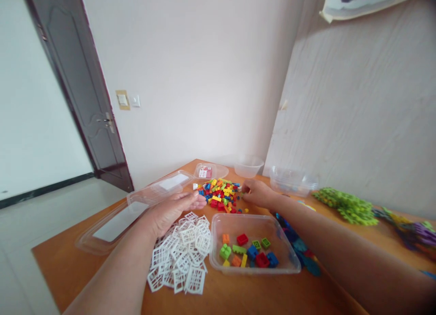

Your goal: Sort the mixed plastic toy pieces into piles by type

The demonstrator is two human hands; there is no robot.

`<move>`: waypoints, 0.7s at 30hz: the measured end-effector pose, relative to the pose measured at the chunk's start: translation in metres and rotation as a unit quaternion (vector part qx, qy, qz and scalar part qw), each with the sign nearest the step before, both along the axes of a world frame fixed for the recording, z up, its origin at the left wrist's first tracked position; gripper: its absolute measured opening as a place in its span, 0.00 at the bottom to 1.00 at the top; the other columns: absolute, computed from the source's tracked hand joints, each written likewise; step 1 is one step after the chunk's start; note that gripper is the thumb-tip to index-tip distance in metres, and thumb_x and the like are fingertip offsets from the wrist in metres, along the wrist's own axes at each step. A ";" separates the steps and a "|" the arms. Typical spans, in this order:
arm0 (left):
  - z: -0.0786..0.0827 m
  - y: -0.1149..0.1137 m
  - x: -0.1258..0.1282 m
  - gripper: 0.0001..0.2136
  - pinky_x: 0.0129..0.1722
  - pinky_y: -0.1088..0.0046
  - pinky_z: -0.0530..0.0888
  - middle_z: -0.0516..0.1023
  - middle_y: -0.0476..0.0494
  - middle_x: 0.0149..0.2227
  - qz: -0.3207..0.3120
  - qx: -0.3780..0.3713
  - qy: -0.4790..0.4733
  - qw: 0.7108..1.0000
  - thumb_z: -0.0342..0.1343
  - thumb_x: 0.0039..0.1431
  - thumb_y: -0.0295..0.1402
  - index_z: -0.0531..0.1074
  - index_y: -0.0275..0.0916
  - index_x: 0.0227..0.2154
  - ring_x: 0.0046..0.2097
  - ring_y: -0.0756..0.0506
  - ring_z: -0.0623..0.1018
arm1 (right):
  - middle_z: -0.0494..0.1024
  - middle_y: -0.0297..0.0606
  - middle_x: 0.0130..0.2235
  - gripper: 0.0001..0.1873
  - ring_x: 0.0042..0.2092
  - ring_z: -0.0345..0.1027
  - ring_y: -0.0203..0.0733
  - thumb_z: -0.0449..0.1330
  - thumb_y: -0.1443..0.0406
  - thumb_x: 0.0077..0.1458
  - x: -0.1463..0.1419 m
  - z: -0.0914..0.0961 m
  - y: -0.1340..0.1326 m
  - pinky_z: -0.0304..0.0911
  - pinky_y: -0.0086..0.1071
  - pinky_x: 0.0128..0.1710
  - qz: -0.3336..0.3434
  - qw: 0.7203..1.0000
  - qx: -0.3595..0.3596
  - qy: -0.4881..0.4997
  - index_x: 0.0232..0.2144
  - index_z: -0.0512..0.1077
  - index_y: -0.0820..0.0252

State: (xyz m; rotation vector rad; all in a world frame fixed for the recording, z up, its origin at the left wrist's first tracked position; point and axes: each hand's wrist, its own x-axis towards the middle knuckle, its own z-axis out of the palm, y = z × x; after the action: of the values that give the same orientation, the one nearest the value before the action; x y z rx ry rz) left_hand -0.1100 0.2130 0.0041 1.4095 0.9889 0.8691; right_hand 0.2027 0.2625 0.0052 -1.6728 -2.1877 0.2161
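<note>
A heap of small coloured building bricks lies on the wooden table. My right hand rests at the heap's right edge with its fingers pinched on a small piece that I cannot name. My left hand hovers left of the heap, fingers stretched out together, holding nothing. In front of the heap stands a clear plastic tub with several bricks in it. A pile of white plastic fence pieces lies under my left wrist.
Two clear lids lie at the left. More clear tubs and a small lid with a red card stand at the back by the wall. Green interlocking pieces, purple ones and blue ones lie at the right.
</note>
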 end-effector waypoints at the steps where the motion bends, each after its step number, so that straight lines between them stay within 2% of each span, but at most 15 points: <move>1: 0.000 0.000 0.000 0.24 0.58 0.61 0.66 0.80 0.36 0.48 0.001 0.000 -0.001 1.000 0.54 0.56 0.53 0.76 0.38 0.43 0.53 0.40 0.76 | 0.77 0.36 0.31 0.06 0.33 0.67 0.39 0.61 0.69 0.44 0.000 0.002 -0.002 0.55 0.28 0.30 0.002 1.000 -0.007 0.005 0.29 0.72 0.59; 3: 0.001 -0.001 0.000 0.24 0.58 0.61 0.66 0.80 0.36 0.48 0.000 0.002 -0.001 1.000 0.55 0.56 0.53 0.77 0.37 0.43 0.53 0.40 0.76 | 0.76 0.35 0.30 0.05 0.32 0.67 0.37 0.61 0.69 0.45 0.001 0.010 -0.008 0.56 0.27 0.29 0.011 0.999 -0.025 0.018 0.29 0.71 0.59; 5: 0.002 -0.001 0.000 0.24 0.58 0.60 0.66 0.80 0.36 0.48 -0.003 0.002 -0.002 1.000 0.55 0.56 0.53 0.77 0.37 0.43 0.53 0.40 0.76 | 0.74 0.33 0.29 0.05 0.29 0.66 0.35 0.60 0.67 0.48 0.001 0.023 -0.020 0.56 0.26 0.26 0.033 0.994 -0.076 0.077 0.31 0.70 0.59; 6: 0.002 -0.001 0.000 0.24 0.58 0.60 0.66 0.80 0.37 0.48 -0.004 0.002 -0.002 1.000 0.55 0.56 0.53 0.77 0.37 0.43 0.53 0.40 0.77 | 0.73 0.33 0.29 0.06 0.27 0.64 0.33 0.60 0.65 0.49 0.001 0.030 -0.028 0.55 0.25 0.25 0.051 0.982 -0.123 0.138 0.32 0.70 0.60; 9: 0.002 -0.002 0.000 0.23 0.59 0.61 0.66 0.80 0.37 0.48 -0.003 0.000 -0.002 1.000 0.55 0.56 0.52 0.77 0.38 0.43 0.53 0.40 0.77 | 0.67 0.28 0.23 0.11 0.22 0.57 0.30 0.62 0.61 0.50 0.002 0.055 -0.055 0.47 0.25 0.19 0.091 0.917 -0.239 0.305 0.36 0.70 0.59; 12: 0.001 -0.001 0.000 0.23 0.59 0.61 0.66 0.80 0.38 0.48 -0.001 -0.006 -0.002 1.000 0.55 0.57 0.52 0.77 0.38 0.43 0.53 0.41 0.76 | 0.66 0.27 0.21 0.14 0.21 0.55 0.29 0.65 0.60 0.47 0.005 0.075 -0.078 0.45 0.24 0.20 0.139 0.870 -0.305 0.362 0.36 0.71 0.60; 14: 0.000 -0.001 0.000 0.23 0.59 0.60 0.66 0.80 0.38 0.48 -0.002 -0.011 -0.002 1.000 0.55 0.57 0.53 0.77 0.39 0.44 0.53 0.40 0.76 | 0.67 0.27 0.22 0.16 0.22 0.57 0.30 0.66 0.58 0.47 0.008 0.083 -0.086 0.47 0.25 0.20 0.161 0.856 -0.343 0.351 0.36 0.71 0.60; 16: -0.001 0.000 0.000 0.23 0.58 0.60 0.66 0.79 0.37 0.49 -0.004 -0.013 -0.005 1.000 0.55 0.56 0.53 0.76 0.38 0.44 0.53 0.40 0.76 | 0.73 0.31 0.26 0.18 0.23 0.61 0.31 0.66 0.56 0.47 0.011 0.086 -0.087 0.49 0.25 0.21 0.175 0.854 -0.370 0.322 0.37 0.72 0.60; 18: -0.001 0.000 0.000 0.24 0.58 0.60 0.66 0.80 0.37 0.48 -0.003 -0.010 -0.010 1.000 0.55 0.56 0.53 0.76 0.38 0.44 0.53 0.40 0.76 | 0.77 0.35 0.31 0.18 0.25 0.63 0.31 0.65 0.54 0.48 0.014 0.081 -0.079 0.50 0.25 0.21 0.176 0.862 -0.356 0.315 0.37 0.72 0.60; 21: -0.001 0.001 0.000 0.24 0.58 0.60 0.66 0.80 0.35 0.48 -0.002 -0.007 -0.015 1.000 0.55 0.56 0.53 0.76 0.36 0.43 0.53 0.40 0.76 | 0.78 0.38 0.33 0.15 0.26 0.64 0.31 0.63 0.55 0.51 0.017 0.062 -0.051 0.51 0.25 0.21 0.119 0.907 -0.248 0.320 0.36 0.72 0.61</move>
State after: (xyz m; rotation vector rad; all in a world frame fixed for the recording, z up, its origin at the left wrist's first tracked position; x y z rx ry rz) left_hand -0.1103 0.2137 0.0032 1.3830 0.9668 0.8771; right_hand 0.2198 0.2112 0.0675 -1.2677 -1.8836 1.2852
